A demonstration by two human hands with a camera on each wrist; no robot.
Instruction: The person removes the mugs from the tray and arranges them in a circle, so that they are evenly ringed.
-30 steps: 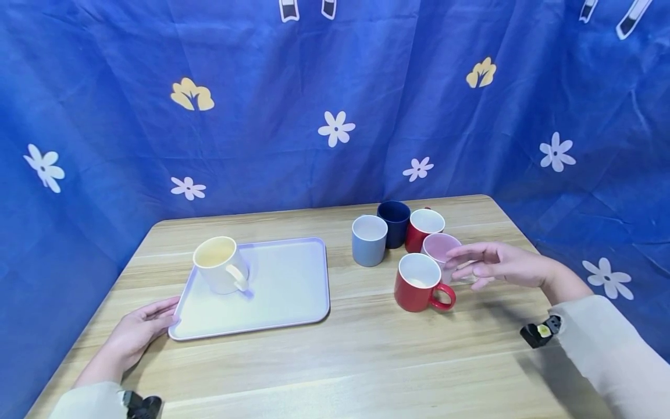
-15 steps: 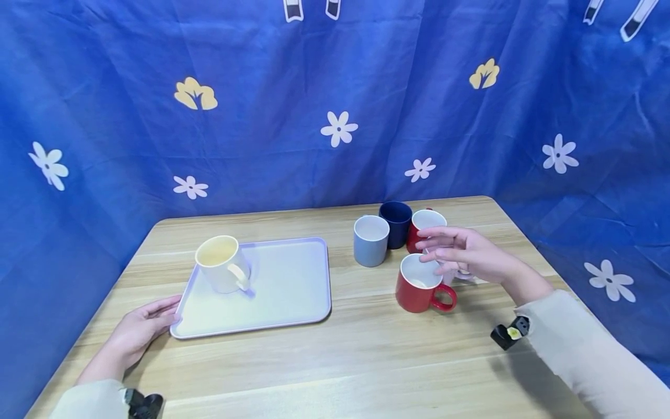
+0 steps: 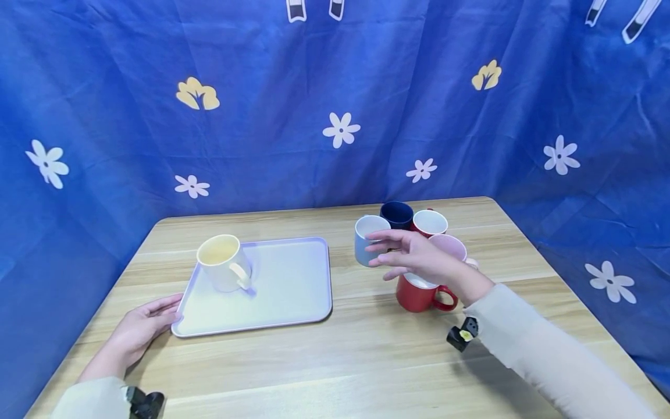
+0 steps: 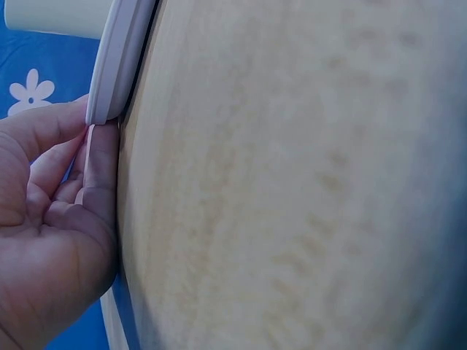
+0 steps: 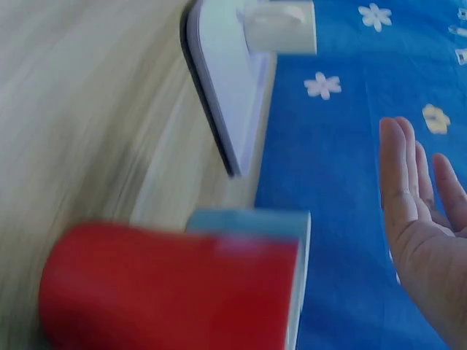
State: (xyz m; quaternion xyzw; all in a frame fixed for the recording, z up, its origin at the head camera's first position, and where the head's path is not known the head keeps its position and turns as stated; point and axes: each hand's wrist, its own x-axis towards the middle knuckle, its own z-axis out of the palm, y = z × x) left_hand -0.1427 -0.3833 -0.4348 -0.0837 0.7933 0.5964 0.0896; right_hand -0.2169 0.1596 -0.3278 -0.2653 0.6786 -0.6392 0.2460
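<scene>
- No brand, label or readable writing shows on any mug or on the tray; the blue curtain (image 3: 335, 87) carries only white flowers and yellow shapes.
- Head view: the right hand (image 3: 413, 259) hovers over the cluster of mugs, fingers (image 3: 379, 235) spread and relaxed, grasping nothing, reaching above the light blue mug (image 3: 366, 240).
- Just under the palm sits the red mug (image 3: 421, 294) with its handle to the right; the pink mug (image 3: 451, 247), a second red mug (image 3: 429, 224) and the navy mug (image 3: 396, 214) crowd behind.
- Right wrist view, blurred, shows the open palm and straight fingers clear of the red mug's side.
- The left hand (image 3: 141, 329) rests on the bench (image 3: 335, 361) at the lavender tray (image 3: 282, 291).
- Left wrist view alone shows its straight fingertips (image 4: 98, 157) touching the tray rim.
- The cream mug (image 3: 222, 263) stands on the tray's far left corner.
</scene>
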